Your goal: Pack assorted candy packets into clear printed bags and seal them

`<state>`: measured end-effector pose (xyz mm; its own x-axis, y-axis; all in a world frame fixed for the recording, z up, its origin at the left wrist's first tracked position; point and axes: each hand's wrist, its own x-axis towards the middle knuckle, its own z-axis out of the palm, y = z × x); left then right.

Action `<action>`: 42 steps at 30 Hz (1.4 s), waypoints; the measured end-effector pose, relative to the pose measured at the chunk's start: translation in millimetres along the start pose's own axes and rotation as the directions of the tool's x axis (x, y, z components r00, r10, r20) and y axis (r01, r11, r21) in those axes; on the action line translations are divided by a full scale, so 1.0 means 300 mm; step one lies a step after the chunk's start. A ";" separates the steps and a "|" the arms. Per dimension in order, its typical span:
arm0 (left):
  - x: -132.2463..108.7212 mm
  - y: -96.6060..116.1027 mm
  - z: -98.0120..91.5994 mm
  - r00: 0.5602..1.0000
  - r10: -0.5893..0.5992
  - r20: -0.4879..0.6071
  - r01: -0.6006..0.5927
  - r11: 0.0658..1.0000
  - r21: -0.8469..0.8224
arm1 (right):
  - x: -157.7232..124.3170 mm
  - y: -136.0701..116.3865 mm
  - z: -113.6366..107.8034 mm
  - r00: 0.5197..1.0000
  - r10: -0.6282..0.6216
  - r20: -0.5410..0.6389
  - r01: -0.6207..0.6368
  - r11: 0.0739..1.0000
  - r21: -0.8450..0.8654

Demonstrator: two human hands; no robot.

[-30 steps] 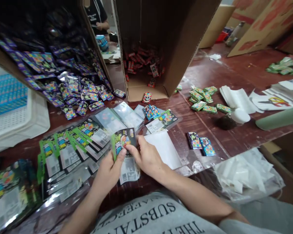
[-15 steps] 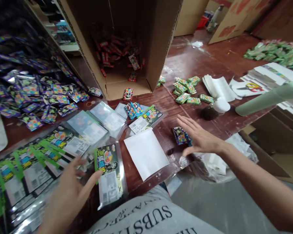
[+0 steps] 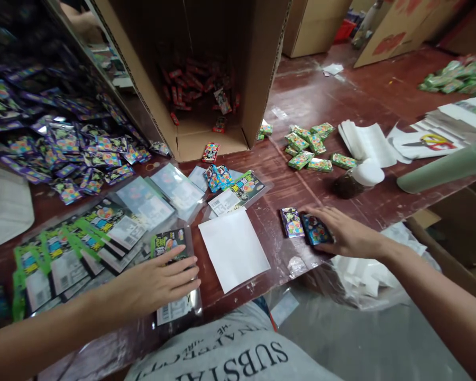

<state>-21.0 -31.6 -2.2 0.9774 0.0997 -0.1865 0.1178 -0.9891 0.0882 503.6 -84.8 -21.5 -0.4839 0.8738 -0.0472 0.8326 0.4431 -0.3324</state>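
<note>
My left hand (image 3: 162, 278) lies flat, fingers stretched out, over a printed plastic pouch (image 3: 170, 238) with green lettering and a white label panel; it covers the pouch's middle. On the right, my right hand (image 3: 341, 233) has its fingers and thumb around the edges of a small blue candy box (image 3: 316, 228), which rests on the table. Just left of that box lies a purple candy box (image 3: 292, 222), apart from my fingers. Between my hands is a white sheet of paper (image 3: 235, 251). Two more blue boxes (image 3: 218, 177) sit on another printed pouch (image 3: 248, 185) behind the sheet.
A large open carton (image 3: 210, 145) holds many red boxes. Purple boxes (image 3: 83, 143) are heaped at left, above fanned pouches (image 3: 67, 264). Green boxes (image 3: 309, 143), a white-capped jar (image 3: 359, 177), scissors (image 3: 432, 142) and a green roll (image 3: 440, 166) stand at right.
My left hand has moved right and come down flat on the pouch. My right hand has closed around the blue box, now beside the purple one. The view has shifted slightly.
</note>
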 end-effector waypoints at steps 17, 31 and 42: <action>0.099 -0.038 -0.083 0.975 -0.149 0.162 0.182 0.960 -0.213 | 0.233 -0.218 0.120 0.937 -0.132 -0.325 0.131 0.991 -0.027; -0.020 0.110 -0.097 0.711 -0.689 -0.141 0.673 0.725 -0.148 | 0.509 -0.804 0.211 0.969 0.039 -0.246 0.149 0.701 0.697; -0.035 0.107 -0.068 0.567 -0.806 -0.170 0.584 0.539 -0.607 | 0.618 -0.802 0.224 0.994 0.111 -0.012 -0.035 0.415 0.909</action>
<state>-23.8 -62.2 22.5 0.4889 0.8723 -0.0108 0.7410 -0.4087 0.5328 195.6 -42.7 -13.5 -0.3853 0.9200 -0.0725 0.1177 -0.0289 -0.9926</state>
